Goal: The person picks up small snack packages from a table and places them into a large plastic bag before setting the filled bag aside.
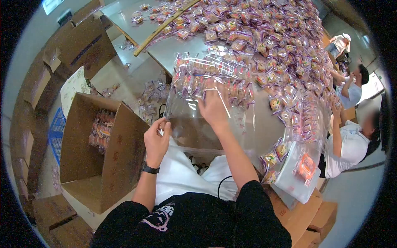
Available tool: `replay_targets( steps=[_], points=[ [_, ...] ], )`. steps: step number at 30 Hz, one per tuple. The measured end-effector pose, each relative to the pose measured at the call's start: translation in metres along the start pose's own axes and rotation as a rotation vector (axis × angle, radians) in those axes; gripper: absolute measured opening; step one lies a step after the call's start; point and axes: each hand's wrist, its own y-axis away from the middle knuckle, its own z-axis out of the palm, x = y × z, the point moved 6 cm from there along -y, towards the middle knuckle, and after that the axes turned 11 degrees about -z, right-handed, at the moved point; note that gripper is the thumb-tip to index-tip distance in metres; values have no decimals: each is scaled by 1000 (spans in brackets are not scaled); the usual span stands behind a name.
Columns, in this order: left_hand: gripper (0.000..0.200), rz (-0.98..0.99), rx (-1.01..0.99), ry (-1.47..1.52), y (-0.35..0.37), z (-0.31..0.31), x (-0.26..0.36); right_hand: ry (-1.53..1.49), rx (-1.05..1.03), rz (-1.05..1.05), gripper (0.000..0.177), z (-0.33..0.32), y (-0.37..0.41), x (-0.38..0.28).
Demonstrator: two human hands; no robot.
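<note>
A large clear plastic bag (186, 124) lies across the table edge in front of me, over my lap. Rows of small wrapped snack packets (188, 84) in purple-edged film fill its far end. My left hand (157, 140), with a dark band on the wrist, pinches the bag's near left edge. My right hand (215, 105) reaches to the packets, its fingers stretched forward and thumb apart. Shiny plastic streaks cross that hand, so it seems to be inside the bag. Its fingertips are partly hidden by glare.
A big heap of packets (264, 33) covers the table. An open carton (89, 182) with a filled bag (102, 128) stands at left, near a blue basket (56, 130). Flat printed bags (295, 175) lie at right. A wooden strip (165, 25) edges the table. Co-workers (349, 144) sit at right.
</note>
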Motion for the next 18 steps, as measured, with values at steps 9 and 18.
replay_targets(
  steps=[9, 18],
  points=[
    [23, -4, -10, 76, 8, 12, 1, 143, 107, -17, 78, 3, 10, 36],
    [26, -10, 12, 61, 9, 9, -19, 140, 81, 21, 80, 20, 1, 35]
  ],
)
